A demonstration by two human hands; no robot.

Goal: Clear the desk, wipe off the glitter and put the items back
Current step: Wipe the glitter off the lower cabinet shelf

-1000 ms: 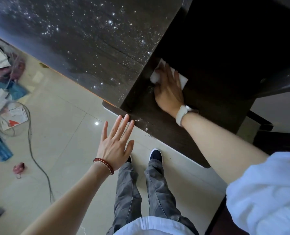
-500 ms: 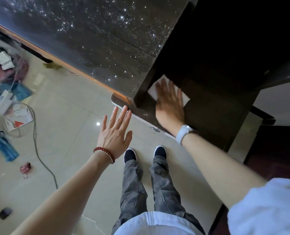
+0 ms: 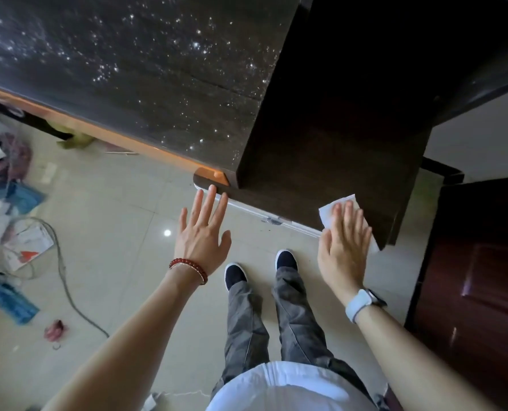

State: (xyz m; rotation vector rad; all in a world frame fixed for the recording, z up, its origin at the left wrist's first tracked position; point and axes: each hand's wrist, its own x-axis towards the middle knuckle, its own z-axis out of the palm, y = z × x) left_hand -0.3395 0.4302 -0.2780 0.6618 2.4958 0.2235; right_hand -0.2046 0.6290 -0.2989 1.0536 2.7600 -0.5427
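Keep the right hand flat: its straight fingers press the white wipe onto the near edge of the dark bench; sweep debris off that edge in one direction. The left hand is released, with fingers spread and tips at the bench corner, probably to catch debris. Beyond the fingers, glitter covers the upper bench surface. The wipe's underside is hidden, and the shadowed ledge conceals any remaining specks.

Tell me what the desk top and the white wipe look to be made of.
Desk top: apparently dark wood or veneer, semi-gloss; faint grain, a seam line, and glitter specks catching light. White wipe under the right hand: thin paper tissue or a wet wipe; it creases softly, but which one can't be told.
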